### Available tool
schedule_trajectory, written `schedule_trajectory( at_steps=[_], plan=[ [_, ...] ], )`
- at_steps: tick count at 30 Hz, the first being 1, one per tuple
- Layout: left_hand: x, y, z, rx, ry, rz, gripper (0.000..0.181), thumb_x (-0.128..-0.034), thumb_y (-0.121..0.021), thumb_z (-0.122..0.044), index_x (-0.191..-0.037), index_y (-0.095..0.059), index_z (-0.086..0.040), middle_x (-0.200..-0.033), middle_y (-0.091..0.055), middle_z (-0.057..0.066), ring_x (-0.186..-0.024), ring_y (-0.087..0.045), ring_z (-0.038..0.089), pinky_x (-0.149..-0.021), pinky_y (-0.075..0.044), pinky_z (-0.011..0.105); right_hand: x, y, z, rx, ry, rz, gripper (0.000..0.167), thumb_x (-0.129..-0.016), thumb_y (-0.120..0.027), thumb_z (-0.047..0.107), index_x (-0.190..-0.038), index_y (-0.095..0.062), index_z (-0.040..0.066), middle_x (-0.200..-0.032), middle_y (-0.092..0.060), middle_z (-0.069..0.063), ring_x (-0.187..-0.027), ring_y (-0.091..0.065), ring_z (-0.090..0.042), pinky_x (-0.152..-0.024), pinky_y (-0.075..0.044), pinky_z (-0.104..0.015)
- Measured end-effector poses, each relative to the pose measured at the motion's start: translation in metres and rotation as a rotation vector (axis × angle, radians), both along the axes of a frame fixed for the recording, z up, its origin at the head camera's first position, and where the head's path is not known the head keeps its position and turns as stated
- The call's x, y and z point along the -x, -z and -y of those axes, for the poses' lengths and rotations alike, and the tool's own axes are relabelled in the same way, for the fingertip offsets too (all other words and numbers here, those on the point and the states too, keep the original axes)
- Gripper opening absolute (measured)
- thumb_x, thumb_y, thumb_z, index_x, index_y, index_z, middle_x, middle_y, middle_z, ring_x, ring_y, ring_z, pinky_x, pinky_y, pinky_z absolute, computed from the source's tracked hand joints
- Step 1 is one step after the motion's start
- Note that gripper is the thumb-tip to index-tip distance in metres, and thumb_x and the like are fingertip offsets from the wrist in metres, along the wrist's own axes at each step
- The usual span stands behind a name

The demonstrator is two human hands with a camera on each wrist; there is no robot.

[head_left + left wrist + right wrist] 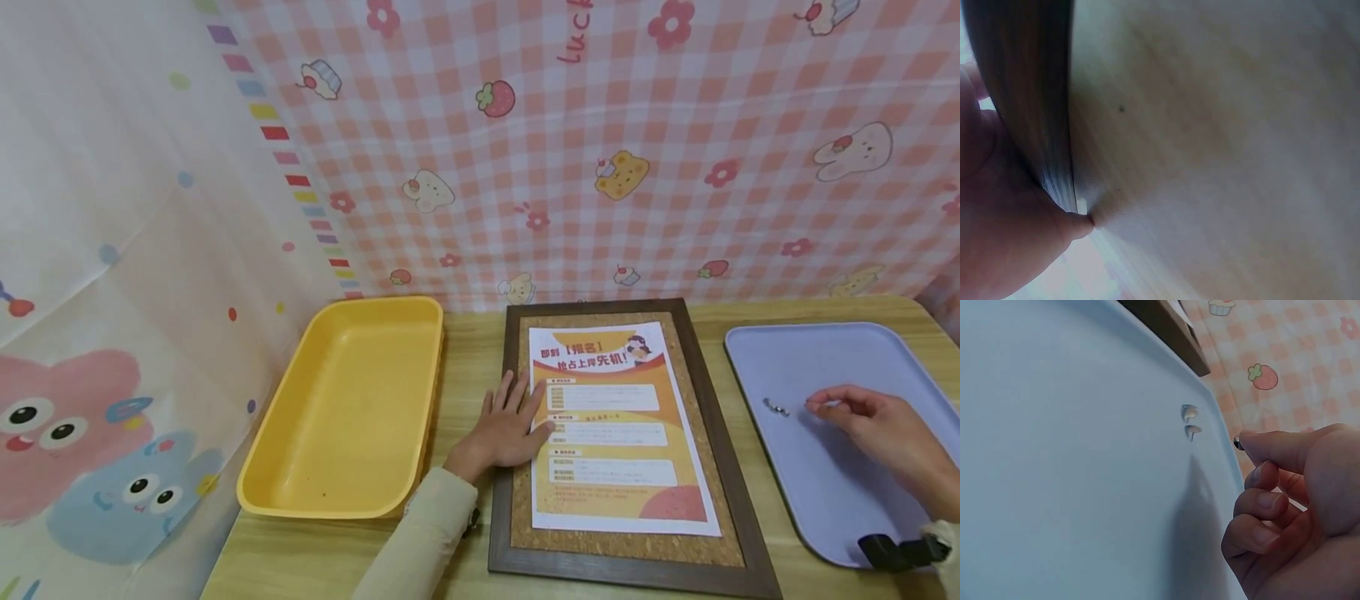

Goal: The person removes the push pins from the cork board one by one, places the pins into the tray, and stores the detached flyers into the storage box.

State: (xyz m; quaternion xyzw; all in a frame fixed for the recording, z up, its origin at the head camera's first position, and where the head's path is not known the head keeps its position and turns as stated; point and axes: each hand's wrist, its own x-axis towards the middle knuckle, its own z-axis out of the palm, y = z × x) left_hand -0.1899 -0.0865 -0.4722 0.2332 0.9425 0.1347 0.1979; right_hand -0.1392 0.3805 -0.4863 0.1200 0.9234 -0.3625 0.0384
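Observation:
A wood-framed corkboard (622, 547) lies on the table, bearing a printed orange-and-white sheet (615, 429). My left hand (512, 427) rests with spread fingers across the board's left frame and the sheet's left edge. In the left wrist view, part of that hand lies against the dark frame (1029, 75). Over the lavender tray (817, 500), my right hand (873, 425) pinches a silver thumbtack (1237, 443) between thumb and index finger, its other fingers curled. Near those fingertips a few more thumbtacks (777, 408) lie on the tray; two (1190, 413) show in the right wrist view.
A yellow tray (341, 417) stands left of the corkboard on the wooden table (472, 342). Behind the table hangs a pink checked cloth (480, 167), with a pale cartoon-printed cloth (112, 250) on the left. A black wrist camera (900, 552) sits at my right sleeve.

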Motion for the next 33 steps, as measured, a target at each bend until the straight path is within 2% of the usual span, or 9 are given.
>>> schedule_trajectory(
  at_steps=[2,5,7,9,14,16,19,29,33],
  plan=[
    [0.0,0.0,0.0,0.0,0.0,-0.001,0.067,-0.1061,-0.026,-0.051,-0.161,-0.001,-0.022,-0.167,0.013,0.005,-0.151,0.02,0.026,-0.121,0.002,0.056,0.0,0.004,-0.001,-0.01,-0.004,-0.017,0.048,-0.102,-0.051,0.042,-0.114,-0.065,-0.002,-0.115,-0.062,-0.025,-0.081,-0.046,-0.004,-0.064,-0.036,-0.027],
    [0.0,0.0,0.0,0.0,-0.001,0.002,0.067,-0.1062,-0.026,-0.051,-0.161,-0.001,-0.022,-0.167,0.013,0.005,-0.151,0.02,0.026,-0.121,0.002,0.056,-0.001,0.007,-0.002,-0.007,-0.002,-0.035,0.045,-0.103,-0.051,0.04,-0.113,-0.066,-0.002,-0.094,-0.063,-0.009,-0.074,-0.044,-0.007,-0.058,-0.034,-0.027],
    [0.0,0.0,0.0,-0.003,-0.003,0.009,0.067,-0.1063,-0.025,-0.051,-0.161,0.0,-0.022,-0.166,0.014,0.004,-0.151,0.021,0.026,-0.121,0.003,0.056,-0.002,0.008,-0.001,-0.005,-0.005,-0.038,0.043,-0.103,-0.051,0.038,-0.112,-0.066,-0.002,-0.086,-0.059,0.001,-0.072,-0.042,-0.007,-0.056,-0.033,-0.026],
    [0.0,0.0,0.0,-0.006,-0.005,0.013,0.067,-0.1063,-0.026,-0.051,-0.161,-0.001,-0.022,-0.166,0.014,0.005,-0.151,0.021,0.026,-0.121,0.004,0.056,-0.003,0.008,-0.001,-0.002,-0.008,-0.042,0.041,-0.103,-0.051,0.035,-0.111,-0.066,-0.003,-0.087,-0.059,0.003,-0.072,-0.041,-0.007,-0.056,-0.033,-0.025],
    [0.001,0.004,0.0,0.0,-0.009,0.027,0.067,-0.106,-0.026,-0.051,-0.161,0.002,-0.024,-0.166,0.017,0.003,-0.15,0.024,0.024,-0.121,0.006,0.055,-0.003,0.009,0.001,-0.011,-0.014,-0.069,0.035,-0.102,-0.057,0.029,-0.107,-0.069,-0.004,-0.096,-0.068,-0.001,-0.075,-0.041,0.008,-0.06,-0.035,-0.021],
    [0.003,0.006,0.0,0.004,-0.009,0.032,0.067,-0.1059,-0.025,-0.052,-0.16,0.004,-0.025,-0.165,0.019,0.001,-0.149,0.026,0.022,-0.121,0.007,0.055,-0.002,0.009,0.001,-0.009,-0.017,-0.071,0.035,-0.101,-0.059,0.03,-0.107,-0.069,-0.003,-0.093,-0.068,0.005,-0.076,-0.041,0.014,-0.062,-0.034,-0.021],
    [0.004,0.008,0.0,0.004,-0.009,0.034,0.068,-0.1057,-0.025,-0.053,-0.16,0.005,-0.026,-0.165,0.021,0.0,-0.148,0.028,0.021,-0.12,0.008,0.054,-0.002,0.01,0.003,-0.01,-0.023,-0.06,0.037,-0.099,-0.06,0.033,-0.106,-0.07,-0.002,-0.088,-0.065,0.014,-0.075,-0.04,0.016,-0.065,-0.032,-0.023],
    [0.0,0.001,0.0,-0.004,-0.009,0.021,0.067,-0.1062,-0.027,-0.051,-0.161,0.0,-0.023,-0.166,0.015,0.004,-0.151,0.021,0.026,-0.121,0.003,0.056,-0.002,0.014,0.004,-0.018,-0.025,-0.042,0.035,-0.1,-0.06,0.031,-0.105,-0.07,-0.003,-0.094,-0.071,-0.004,-0.074,-0.041,0.016,-0.064,-0.033,-0.024],
    [0.001,0.002,0.0,-0.003,-0.01,0.028,0.068,-0.1059,-0.026,-0.052,-0.161,0.003,-0.024,-0.166,0.018,0.003,-0.15,0.024,0.024,-0.121,0.005,0.055,-0.002,0.015,0.004,-0.024,-0.026,-0.039,0.034,-0.1,-0.06,0.027,-0.106,-0.069,-0.004,-0.095,-0.072,-0.008,-0.073,-0.041,0.018,-0.063,-0.034,-0.023]
  ],
)
